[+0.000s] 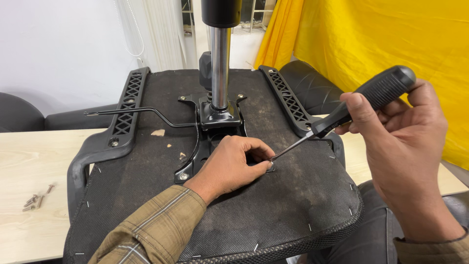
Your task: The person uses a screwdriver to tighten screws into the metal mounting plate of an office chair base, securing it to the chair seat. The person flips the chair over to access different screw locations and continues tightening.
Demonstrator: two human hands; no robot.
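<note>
Both my hands work on the upturned chair seat (273,205) lying on the table (29,161). My left hand (232,164) rests on the seat's dusty underside, fingertips pinched at a screw (270,163) by the black metal plate (215,122). My right hand (395,132) is closed round the black handle of a screwdriver (342,115), its tip touching that screw. Loose screws (36,198) lie on the table, far left.

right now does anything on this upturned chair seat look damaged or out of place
Yes. The black fabric underside of the seat is dusty and scuffed, with small torn patches showing pale material left of the black metal mounting plate. A few loose screws lie scattered on the pale wooden table.
</note>
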